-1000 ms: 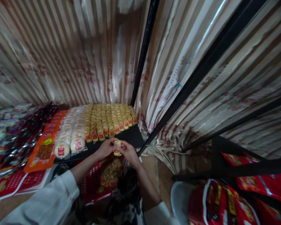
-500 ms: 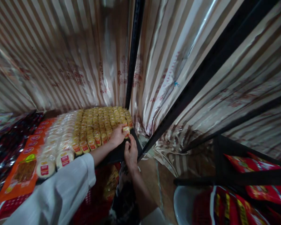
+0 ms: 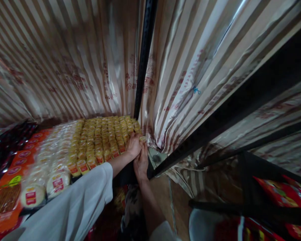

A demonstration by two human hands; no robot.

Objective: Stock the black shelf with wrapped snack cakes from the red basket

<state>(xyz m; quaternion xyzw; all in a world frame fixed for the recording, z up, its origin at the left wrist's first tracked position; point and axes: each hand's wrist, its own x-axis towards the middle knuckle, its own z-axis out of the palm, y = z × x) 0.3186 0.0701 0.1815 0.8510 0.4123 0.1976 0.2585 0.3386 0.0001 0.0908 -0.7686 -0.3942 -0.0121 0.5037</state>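
Observation:
Rows of small snack packets in yellow wrappers (image 3: 97, 140) fill the right part of a dark shelf. At the right end of these rows, my left hand (image 3: 134, 146) is closed with its fingertips on one small yellow-wrapped packet (image 3: 142, 138). My right hand (image 3: 141, 164) comes up from below, pressed against the left, and its fingertips close on the same packet. Most of that packet is hidden behind the fingers. Which snack is inside cannot be made out.
Left of the yellow rows lie clear-wrapped round white cakes (image 3: 57, 184), an orange snack pack (image 3: 7, 204) and dark shiny packets (image 3: 10, 147). A black post (image 3: 143, 60) and a slanting black bar (image 3: 215, 117) frame the corner. Red bags (image 3: 283, 194) sit on another rack at right.
Both hands have moved slightly right and up with the packet, toward the shelf's back right corner, and have come closer together. The camera view has shifted a little.

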